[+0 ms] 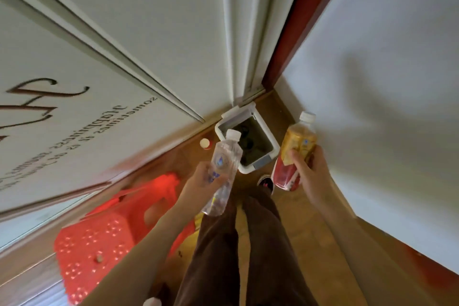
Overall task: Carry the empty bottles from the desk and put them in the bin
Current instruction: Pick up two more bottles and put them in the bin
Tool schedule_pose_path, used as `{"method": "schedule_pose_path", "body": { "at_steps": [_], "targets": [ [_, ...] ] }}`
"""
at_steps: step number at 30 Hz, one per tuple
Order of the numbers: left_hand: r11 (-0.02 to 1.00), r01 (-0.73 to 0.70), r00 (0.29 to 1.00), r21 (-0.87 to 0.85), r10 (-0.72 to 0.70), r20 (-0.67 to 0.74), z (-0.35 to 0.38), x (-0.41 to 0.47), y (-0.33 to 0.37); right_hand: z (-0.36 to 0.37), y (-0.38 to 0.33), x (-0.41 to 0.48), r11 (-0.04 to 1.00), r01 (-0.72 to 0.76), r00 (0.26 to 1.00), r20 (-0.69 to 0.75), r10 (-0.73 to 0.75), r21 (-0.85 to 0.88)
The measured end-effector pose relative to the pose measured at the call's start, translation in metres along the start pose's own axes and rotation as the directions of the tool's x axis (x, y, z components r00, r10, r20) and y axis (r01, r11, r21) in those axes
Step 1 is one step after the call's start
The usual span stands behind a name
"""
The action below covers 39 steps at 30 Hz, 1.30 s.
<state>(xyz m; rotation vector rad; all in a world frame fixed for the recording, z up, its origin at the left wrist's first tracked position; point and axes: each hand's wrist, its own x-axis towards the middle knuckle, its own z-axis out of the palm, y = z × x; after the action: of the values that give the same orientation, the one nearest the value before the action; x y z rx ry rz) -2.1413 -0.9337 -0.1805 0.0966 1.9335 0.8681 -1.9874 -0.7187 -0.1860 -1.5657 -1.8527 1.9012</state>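
A white rectangular bin [269, 154] stands open on the wooden floor in the corner ahead, dark inside. My left hand [201, 181] grips a clear empty water bottle [223, 164] with a white cap, tilted with its cap over the bin's near left rim. My right hand [310, 171] holds a bottle with a yellow and red label [294, 154] and a white cap, just right of the bin.
A red plastic stool [104, 238] stands to the left below my left arm. A small red bottle with a white cap [205, 143] sits on the floor left of the bin. White sliding doors rise on the left, a white wall [385, 82] on the right. My legs and a shoe [265, 180] are below.
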Motion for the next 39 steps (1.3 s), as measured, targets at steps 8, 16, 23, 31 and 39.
{"method": "schedule_pose_path", "body": {
  "at_steps": [8,16,23,31,39],
  "targets": [
    [0.998,0.027,0.999,0.055,-0.029,0.023,0.098,0.159,-0.052,0.019,0.121,0.11,1.0,0.004,1.0,0.003,-0.004,0.0],
    [0.981,-0.033,0.989,-0.192,0.004,-0.149,0.154,0.26,-0.094,0.021,0.194,0.19,1.0,0.013,0.99,0.139,-0.011,-0.015],
    [0.969,-0.007,0.989,-0.248,-0.03,-0.142,0.172,0.291,-0.097,0.017,0.199,0.207,1.0,0.006,0.985,0.175,-0.001,-0.025],
    [0.959,0.112,0.979,-0.262,-0.151,-0.135,0.196,0.316,-0.103,0.02,0.193,0.213,0.999,0.025,0.978,0.209,-0.019,-0.023],
    [0.897,0.186,0.951,-0.4,-0.267,-0.157,0.222,0.333,-0.112,0.018,0.198,0.217,0.998,0.058,0.972,0.228,-0.049,-0.033]
  ]
}}
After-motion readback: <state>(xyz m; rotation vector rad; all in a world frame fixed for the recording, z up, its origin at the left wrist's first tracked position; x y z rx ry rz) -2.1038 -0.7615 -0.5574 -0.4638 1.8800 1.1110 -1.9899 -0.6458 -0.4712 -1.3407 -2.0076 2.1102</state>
